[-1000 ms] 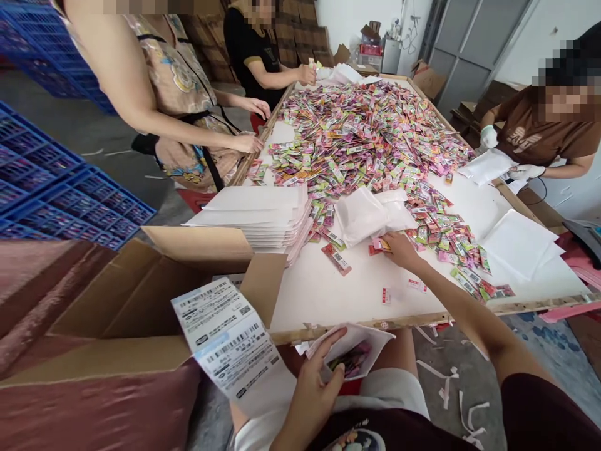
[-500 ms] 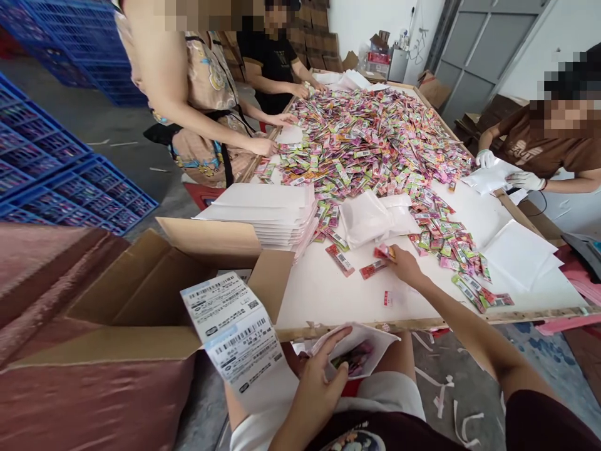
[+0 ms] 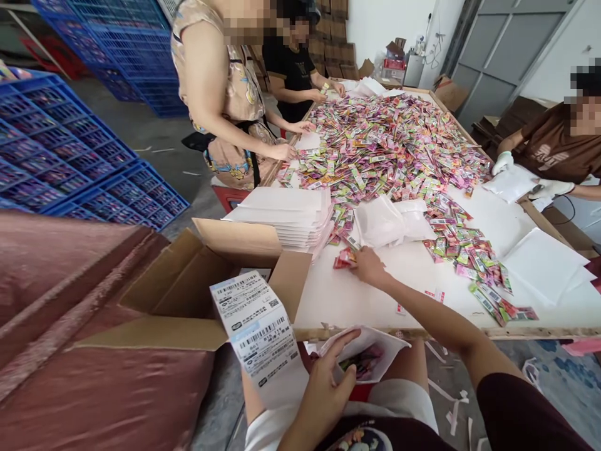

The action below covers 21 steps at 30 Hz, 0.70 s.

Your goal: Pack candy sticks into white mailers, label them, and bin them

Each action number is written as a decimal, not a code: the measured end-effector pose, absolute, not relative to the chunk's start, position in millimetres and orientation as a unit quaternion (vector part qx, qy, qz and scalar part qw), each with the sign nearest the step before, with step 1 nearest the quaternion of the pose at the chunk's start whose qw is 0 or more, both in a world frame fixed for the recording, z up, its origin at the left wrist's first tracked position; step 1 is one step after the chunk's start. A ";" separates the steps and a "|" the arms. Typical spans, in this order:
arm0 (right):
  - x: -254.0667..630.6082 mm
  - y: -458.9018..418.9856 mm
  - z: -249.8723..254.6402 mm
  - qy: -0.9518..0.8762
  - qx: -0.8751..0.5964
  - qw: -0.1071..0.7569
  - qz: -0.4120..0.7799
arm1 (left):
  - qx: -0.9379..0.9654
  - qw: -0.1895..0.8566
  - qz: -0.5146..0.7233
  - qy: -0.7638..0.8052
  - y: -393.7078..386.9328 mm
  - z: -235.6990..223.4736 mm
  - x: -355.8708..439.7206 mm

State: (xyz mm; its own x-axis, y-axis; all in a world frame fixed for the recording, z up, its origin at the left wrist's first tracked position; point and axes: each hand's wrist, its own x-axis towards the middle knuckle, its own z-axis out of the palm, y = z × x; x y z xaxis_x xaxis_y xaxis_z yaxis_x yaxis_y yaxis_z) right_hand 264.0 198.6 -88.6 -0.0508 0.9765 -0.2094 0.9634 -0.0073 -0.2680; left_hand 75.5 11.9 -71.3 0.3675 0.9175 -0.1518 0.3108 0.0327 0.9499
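Note:
My left hand [image 3: 328,385] holds a white mailer bag [image 3: 392,358] at my lap, below the table edge. Its thumb and forefinger are spread at the bag's gaping mouth. Several small colourful packets [image 3: 364,363] lie inside. At the near part of the table, my right hand [image 3: 370,266] grips small red packets [image 3: 345,258]; their exact number is hidden by the fingers. Just beyond it lie filled white bags [image 3: 380,222]. A strip of printed labels [image 3: 263,332] hangs over the carton beside my left hand.
A large heap of packets [image 3: 385,144] covers the table's far part. Left of it are stacked white mailers [image 3: 282,207] and an open carton [image 3: 239,241]. Blue crates [image 3: 61,138] stand at left. Two people work across the far left side; another, gloved, holds a white bag [image 3: 511,183] at right.
My right hand has moved left across the table and now holds red packets that lay there together with those it had. The view has shifted left; my left hand stays at the bag.

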 end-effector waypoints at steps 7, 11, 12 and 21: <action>253.9 205.6 -89.0 -0.684 -0.677 -0.025 0.271 | 0.635 0.524 0.284 0.492 13.7 -72.7 69.3; 260.8 209.6 -75.3 -0.698 -0.651 -0.021 0.299 | 0.633 0.524 0.293 0.489 13.7 -75.9 69.1; 261.9 208.5 -72.5 -0.701 -0.647 -0.008 0.299 | 0.634 0.521 0.297 0.488 13.7 -77.5 68.6; 272.4 181.6 -75.6 -0.776 -0.594 0.091 0.190 | 0.646 0.504 0.313 0.480 12.9 -102.3 70.3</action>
State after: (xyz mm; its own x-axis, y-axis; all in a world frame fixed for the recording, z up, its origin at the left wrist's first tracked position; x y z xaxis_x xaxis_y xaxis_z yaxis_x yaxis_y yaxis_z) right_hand 272.4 181.6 -75.6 -0.2780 0.9570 -0.0835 0.8875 0.2226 -0.4035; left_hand 70.3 12.9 -102.3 0.3424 0.9362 -0.0792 0.3046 -0.0308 0.9520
